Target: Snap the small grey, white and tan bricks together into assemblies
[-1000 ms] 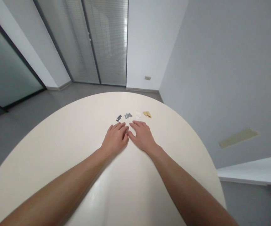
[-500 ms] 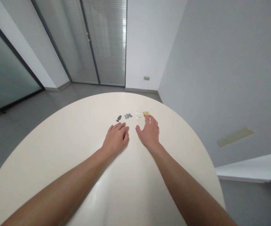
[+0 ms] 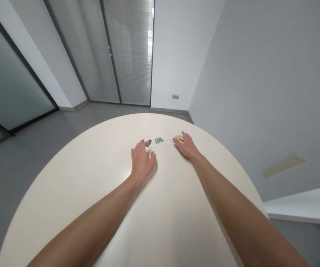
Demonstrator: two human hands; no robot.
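Four small groups of flat pieces lie in a row on the round white table [image 3: 115, 148]. At the left end are dark blue-black pieces [image 3: 149, 141], partly covered by the fingers of my left hand [image 3: 142, 159], whose thumb and fingers are apart. Grey pieces [image 3: 159, 140] come beside them, then white pieces [image 3: 169, 141] that barely stand out from the tabletop. My right hand [image 3: 188, 146] is at the yellow pieces [image 3: 179, 138] on the right end, thumb on their near left side and fingers beyond them, spread around the group.
Beyond the table's far edge are a grey floor [image 3: 101, 115] and a glass partition with blinds [image 3: 133, 55]. A grey-white wall [image 3: 265, 81] rises at the right, with a beige strip [image 3: 285, 165] on it. A small plate [image 3: 175, 96] sits low on the back wall.
My left hand has opened and reached forward over the dark pieces. My right hand has moved right and turned, its fingers now around the yellow pieces. The view has shifted slightly.
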